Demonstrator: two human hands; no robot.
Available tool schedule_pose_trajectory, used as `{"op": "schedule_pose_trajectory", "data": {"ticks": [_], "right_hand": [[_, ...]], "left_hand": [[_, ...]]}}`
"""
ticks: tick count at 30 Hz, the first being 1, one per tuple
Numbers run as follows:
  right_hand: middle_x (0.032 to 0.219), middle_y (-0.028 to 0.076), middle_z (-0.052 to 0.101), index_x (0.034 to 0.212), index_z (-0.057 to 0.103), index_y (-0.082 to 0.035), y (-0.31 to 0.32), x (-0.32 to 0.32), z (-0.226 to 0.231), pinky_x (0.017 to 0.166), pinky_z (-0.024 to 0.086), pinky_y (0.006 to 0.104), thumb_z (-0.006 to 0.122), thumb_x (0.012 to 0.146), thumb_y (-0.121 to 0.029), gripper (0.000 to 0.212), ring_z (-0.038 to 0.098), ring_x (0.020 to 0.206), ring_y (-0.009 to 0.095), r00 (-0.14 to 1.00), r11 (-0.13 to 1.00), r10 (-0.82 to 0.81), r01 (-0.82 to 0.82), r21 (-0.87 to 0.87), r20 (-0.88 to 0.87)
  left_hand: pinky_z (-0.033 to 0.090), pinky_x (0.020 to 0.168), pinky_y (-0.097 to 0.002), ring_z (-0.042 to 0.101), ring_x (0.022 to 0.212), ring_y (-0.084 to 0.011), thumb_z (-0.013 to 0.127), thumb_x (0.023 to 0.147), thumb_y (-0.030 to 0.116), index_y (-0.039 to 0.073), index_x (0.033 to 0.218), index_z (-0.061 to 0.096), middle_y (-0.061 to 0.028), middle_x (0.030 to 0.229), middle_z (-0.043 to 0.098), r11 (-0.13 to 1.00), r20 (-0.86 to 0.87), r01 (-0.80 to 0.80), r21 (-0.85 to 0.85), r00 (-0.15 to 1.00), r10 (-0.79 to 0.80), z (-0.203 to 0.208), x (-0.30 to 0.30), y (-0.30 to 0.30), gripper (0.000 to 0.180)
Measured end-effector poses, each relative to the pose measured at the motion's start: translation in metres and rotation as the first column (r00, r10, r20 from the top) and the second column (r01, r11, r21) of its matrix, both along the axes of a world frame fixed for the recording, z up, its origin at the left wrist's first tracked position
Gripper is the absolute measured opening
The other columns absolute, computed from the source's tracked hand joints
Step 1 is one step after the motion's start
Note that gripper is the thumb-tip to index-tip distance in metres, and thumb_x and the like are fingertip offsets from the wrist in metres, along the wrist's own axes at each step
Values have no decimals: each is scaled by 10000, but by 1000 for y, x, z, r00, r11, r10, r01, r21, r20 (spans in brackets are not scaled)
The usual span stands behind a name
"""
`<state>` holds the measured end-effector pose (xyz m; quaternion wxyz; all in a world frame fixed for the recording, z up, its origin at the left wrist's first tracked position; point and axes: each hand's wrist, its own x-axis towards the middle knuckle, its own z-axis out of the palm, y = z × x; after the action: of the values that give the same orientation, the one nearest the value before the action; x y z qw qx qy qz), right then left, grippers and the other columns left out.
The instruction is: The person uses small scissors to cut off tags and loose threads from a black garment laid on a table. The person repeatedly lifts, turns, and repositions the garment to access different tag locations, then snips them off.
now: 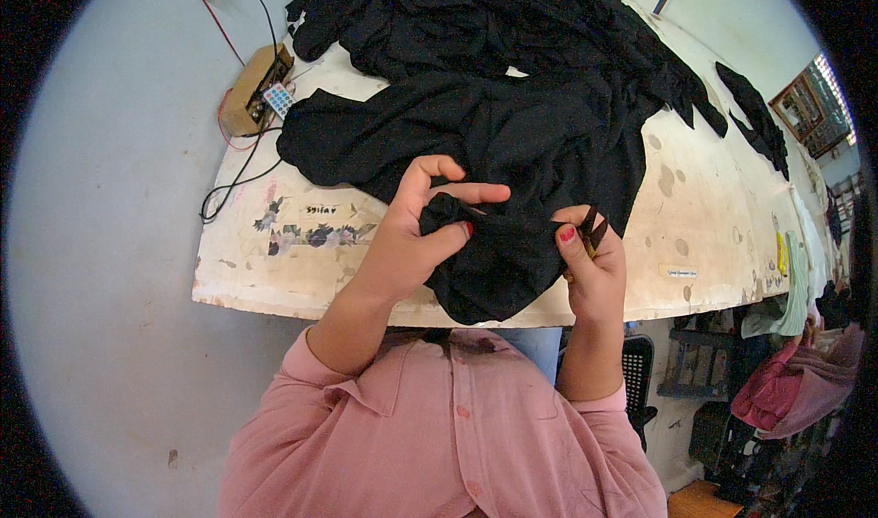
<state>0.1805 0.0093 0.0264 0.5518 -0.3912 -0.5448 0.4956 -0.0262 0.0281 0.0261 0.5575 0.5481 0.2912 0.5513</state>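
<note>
Black cloth [508, 271] is gathered between my two hands at the table's near edge, its lower fold drooping over that edge. My left hand [416, 230] grips a bunched part of it with the thumb, while two fingers stretch out above. Opposite, my right hand [590, 257] pinches the cloth's edge between thumb and forefinger. Tucked in that same hand is a small dark pointed tool [596, 229] with a bit of yellow, which looks like thread snips; the fingers hide most of it. The stretch of cloth between the hands is pulled fairly taut.
A large heap of black cloth [476, 24] covers the far side of the pale, stained table [704, 234]. At the left stand a brown box with wires [251, 93] and a remote control [278, 100]. A black strip [754, 120] lies far right; garments [796, 381] hang beyond.
</note>
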Motion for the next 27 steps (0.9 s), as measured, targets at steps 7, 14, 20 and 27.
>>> {"op": "schedule_pose_trajectory", "data": {"ticks": [7, 14, 20, 27], "right_hand": [[828, -30, 588, 932, 635, -26, 1, -11, 4, 688, 397, 209, 623, 911, -172, 149, 491, 769, 53, 999, 996, 53, -52, 79, -6], [821, 71, 625, 923, 635, -21, 18, -22, -4, 684, 449, 253, 675, 811, -27, 119, 575, 734, 156, 881, 884, -387, 270, 381, 273], [832, 108, 624, 885, 663, -29, 13, -23, 11, 628, 473, 285, 702, 724, 19, 173, 606, 725, 217, 862, 811, -380, 137, 569, 334], [751, 19, 598, 868, 630, -35, 24, -12, -3, 531, 394, 222, 645, 875, -111, 78, 529, 631, 108, 959, 944, -273, 251, 214, 79]], "left_hand": [[392, 779, -236, 481, 820, -88, 549, 732, -60, 41, 995, 586, -5, 849, 542, 989, -189, 30, 148, 982, -1, 2, 2, -1, 284], [409, 731, -221, 506, 776, -66, 705, 806, 111, -9, 884, 668, 10, 775, 599, 999, -258, -2, -43, 966, -9, 12, 8, -1, 148], [416, 697, -232, 502, 746, -74, 699, 775, 55, -12, 886, 668, -4, 762, 597, 995, -358, -53, 79, 930, 78, 3, 9, 3, 134], [401, 647, -228, 473, 697, -82, 709, 744, 27, -15, 911, 674, -14, 738, 563, 980, -398, -49, 193, 909, 124, 3, 7, 4, 176]]}}
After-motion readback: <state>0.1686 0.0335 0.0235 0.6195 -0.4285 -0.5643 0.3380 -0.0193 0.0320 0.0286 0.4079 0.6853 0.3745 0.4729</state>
